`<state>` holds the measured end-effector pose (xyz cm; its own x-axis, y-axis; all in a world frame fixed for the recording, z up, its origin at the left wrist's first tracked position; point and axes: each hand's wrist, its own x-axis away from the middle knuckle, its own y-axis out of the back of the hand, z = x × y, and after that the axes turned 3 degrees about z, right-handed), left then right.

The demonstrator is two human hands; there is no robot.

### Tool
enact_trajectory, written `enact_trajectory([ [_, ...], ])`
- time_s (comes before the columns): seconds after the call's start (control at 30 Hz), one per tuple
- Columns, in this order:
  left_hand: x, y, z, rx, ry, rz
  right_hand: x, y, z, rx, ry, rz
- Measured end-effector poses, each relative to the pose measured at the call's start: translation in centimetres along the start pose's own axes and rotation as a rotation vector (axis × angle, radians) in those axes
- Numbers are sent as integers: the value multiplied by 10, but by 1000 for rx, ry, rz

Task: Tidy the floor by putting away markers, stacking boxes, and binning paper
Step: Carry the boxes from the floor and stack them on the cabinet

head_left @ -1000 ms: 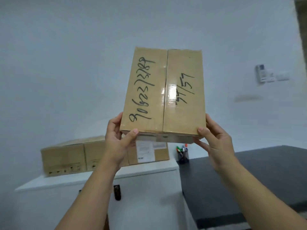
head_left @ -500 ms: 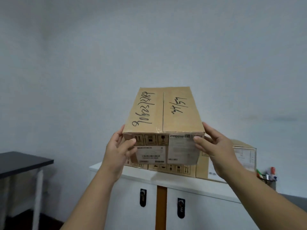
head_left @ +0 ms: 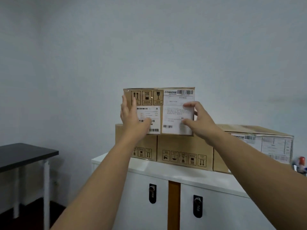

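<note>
— Grip at this moment: how do the hands lie?
— The left hand (head_left: pixel 131 117) is flat, fingers straight up against the left edge of the top box (head_left: pixel 149 97). The right hand (head_left: pixel 199 121) is spread over the labelled face at the right edge. Neither grip closes round the box.
— And the box itself?
— It appears seated on the lower box (head_left: pixel 184 146), which stands on the white cabinet surface (head_left: pixel 166 171) beside a third box (head_left: pixel 259 143).
— Progress?
— By judgement, this stacking step is nearly complete; only withdrawal of the hands remains. Markers and paper cannot be assessed: the floor is almost out of view, and the coloured items (head_left: pixel 300 163) at the right edge are too blurred to name.
</note>
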<state>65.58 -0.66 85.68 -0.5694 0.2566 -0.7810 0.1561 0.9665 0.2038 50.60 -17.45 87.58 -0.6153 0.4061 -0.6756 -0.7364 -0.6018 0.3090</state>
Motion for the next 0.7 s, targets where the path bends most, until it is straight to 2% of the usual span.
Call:
enact_trajectory([
  [0.1, 1, -18, 22, -363, -8, -12, -14, -8, -13, -34, -54, 29],
  [0.27, 3, -36, 72, -635, -26, 221, -43, -31, -34, 130, -80, 96],
  [0.43, -14, -42, 112, -695, 49, 274, -79, -67, -43, 145, -88, 56],
  [0.57, -22, -47, 132, -777, 0, 361, -103, -87, -48, 235, -53, 48],
  [0.7, -31, -51, 147, -733, -5, 322, -119, -97, -65, 278, -91, -83],
])
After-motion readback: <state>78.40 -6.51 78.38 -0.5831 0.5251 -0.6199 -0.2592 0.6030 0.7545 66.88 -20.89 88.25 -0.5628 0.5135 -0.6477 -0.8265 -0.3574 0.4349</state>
